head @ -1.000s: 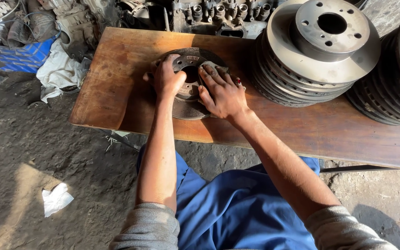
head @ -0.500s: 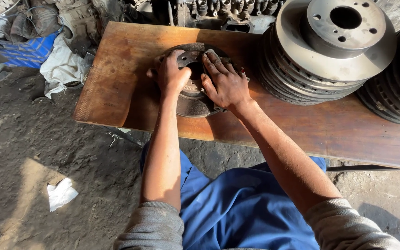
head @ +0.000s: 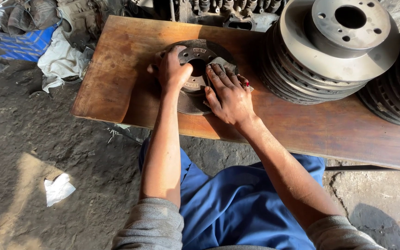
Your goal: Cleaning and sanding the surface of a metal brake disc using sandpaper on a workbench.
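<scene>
On the bench (head: pixel 116 92): dark brake disc (head: pixel 188 105). Our left hand (head: pixel 173 70) grips its hub; our right hand (head: pixel 230 95) presses a grey cloth (head: pixel 221 64) flat, fingers apart.

Both forearms are bare from wrist to past the elbow. Grey knit sleeves are pushed up and bunched in thick folds near the bottom edge of the view, one on each arm, the fabric ribbed and slightly fuzzy. Between the arms shows bright blue cloth, creased into soft folds over the legs. The right hand (head: pixel 231 96) wears a ring with a small red stone on one finger; the left hand (head: pixel 172 71) has no ring visible
</scene>
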